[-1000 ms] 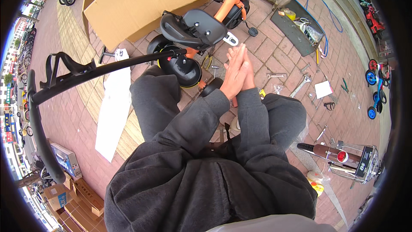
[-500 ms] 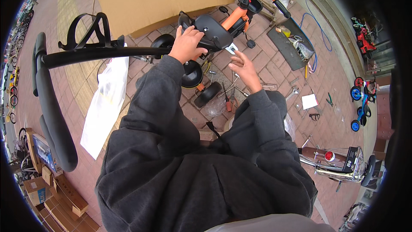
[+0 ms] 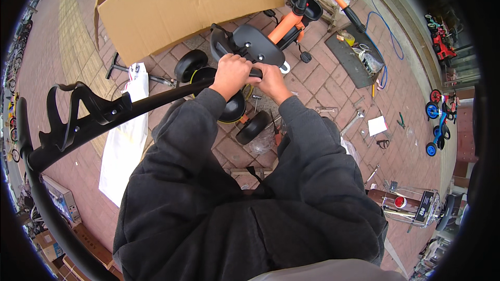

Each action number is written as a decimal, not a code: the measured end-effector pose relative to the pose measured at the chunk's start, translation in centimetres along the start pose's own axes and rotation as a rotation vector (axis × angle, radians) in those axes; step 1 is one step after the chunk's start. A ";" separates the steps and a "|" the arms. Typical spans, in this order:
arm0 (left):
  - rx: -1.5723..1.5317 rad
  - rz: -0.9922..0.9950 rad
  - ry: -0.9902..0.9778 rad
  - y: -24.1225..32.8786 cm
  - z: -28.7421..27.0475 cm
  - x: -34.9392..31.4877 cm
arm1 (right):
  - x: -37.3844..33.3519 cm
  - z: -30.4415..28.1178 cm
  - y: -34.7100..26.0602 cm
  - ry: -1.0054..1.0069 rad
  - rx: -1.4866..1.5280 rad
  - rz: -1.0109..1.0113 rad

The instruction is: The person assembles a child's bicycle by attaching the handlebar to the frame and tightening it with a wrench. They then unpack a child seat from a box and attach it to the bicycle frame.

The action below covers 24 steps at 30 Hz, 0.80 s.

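A child's tricycle with a black seat (image 3: pixel 255 42) and an orange frame (image 3: pixel 285 26) stands in front of me, its black rear wheels (image 3: pixel 253 128) on the near side. My left hand (image 3: pixel 232 74) is wrapped round a black push handle (image 3: pixel 172 96) close to its right end. My right hand (image 3: pixel 272 80) closes on the tip of that same bar, just below the seat. The bar slopes down to the left, carrying a black cup holder (image 3: pixel 86 112), and its padded grip curves along the left rim.
A large cardboard box (image 3: pixel 182 5) stands beyond the tricycle. A dark tray (image 3: pixel 357 54) with small parts lies to the right, near a spanner (image 3: pixel 354 121) and pliers (image 3: pixel 400 120). White plastic wrap (image 3: pixel 125 151) lies on the left; another small tricycle (image 3: pixel 440 122) stands far right.
My right hand has come left and taken hold of the bar's end. My left hand has closed round the bar, which has swung so its cup-holder end is lower and nearer.
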<state>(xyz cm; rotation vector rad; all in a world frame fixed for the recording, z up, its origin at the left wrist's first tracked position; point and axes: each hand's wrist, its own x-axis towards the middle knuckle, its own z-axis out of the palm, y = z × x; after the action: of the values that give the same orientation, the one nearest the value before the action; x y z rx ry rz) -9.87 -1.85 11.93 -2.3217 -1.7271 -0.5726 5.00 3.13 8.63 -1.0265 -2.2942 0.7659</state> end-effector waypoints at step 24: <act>-0.602 -0.928 0.299 -8.0 2.1 4.1 | 0.6 -0.6 8.4 0.560 0.804 0.921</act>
<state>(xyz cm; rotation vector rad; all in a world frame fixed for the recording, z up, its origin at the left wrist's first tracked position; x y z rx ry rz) -16.10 4.99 11.16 -1.3955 -2.6548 -1.6701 9.21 8.39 3.55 -1.5766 -0.8175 1.3557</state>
